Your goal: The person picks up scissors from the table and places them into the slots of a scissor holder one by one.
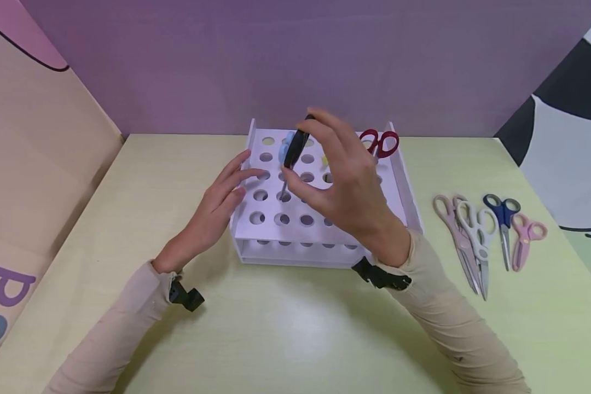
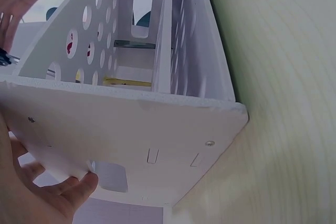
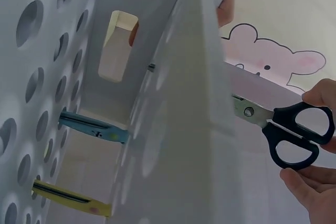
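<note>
My right hand (image 1: 349, 175) pinches the black handles of a pair of scissors (image 3: 296, 135) above a white rack (image 1: 295, 232) with rows of round holes. Their blades point down at a hole in the left part of the top board; I cannot tell whether the tips are inside it. My left hand (image 1: 209, 213) rests on the rack's left side panel (image 2: 126, 140), its fingers reaching over the edge. Red-handled scissors (image 1: 388, 146) stand at the back right of the rack. Light blue handles (image 1: 284, 148) show partly behind the black ones.
Right of the rack lie several scissors on the table: pink scissors (image 1: 458, 235), white scissors (image 1: 480, 235), dark blue scissors (image 1: 504, 221) and small pink scissors (image 1: 524, 243). Inside the rack hang a teal blade (image 3: 94, 128) and a yellow blade (image 3: 71, 198). A purple wall stands behind.
</note>
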### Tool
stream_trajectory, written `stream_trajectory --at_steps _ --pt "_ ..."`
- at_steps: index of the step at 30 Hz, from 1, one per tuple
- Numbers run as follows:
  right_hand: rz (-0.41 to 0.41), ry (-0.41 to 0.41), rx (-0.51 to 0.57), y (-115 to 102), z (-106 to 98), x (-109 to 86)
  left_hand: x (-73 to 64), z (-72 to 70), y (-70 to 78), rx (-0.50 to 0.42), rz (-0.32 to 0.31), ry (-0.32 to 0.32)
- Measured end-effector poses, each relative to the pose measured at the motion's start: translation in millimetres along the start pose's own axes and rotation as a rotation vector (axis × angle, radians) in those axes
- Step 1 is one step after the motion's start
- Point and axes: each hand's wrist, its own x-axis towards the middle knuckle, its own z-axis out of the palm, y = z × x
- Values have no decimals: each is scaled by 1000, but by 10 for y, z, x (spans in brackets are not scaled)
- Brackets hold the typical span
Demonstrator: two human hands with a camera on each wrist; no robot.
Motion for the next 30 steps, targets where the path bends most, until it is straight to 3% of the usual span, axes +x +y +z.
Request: stream_trajectory --at_steps 9,18,26,30 --pt "39 -111 -17 44 119 -175 -34 74 4 -14 -15 -20" --pt "69 -216 7 63 228 -241 -13 34 6 -3 2 -18" --pt "99 -390 -14 73 327 -330 11 -1 -3 -7 18 -13" --pt "104 -414 -18 59 369 -337 10 -25 -11 -6 24 -8"
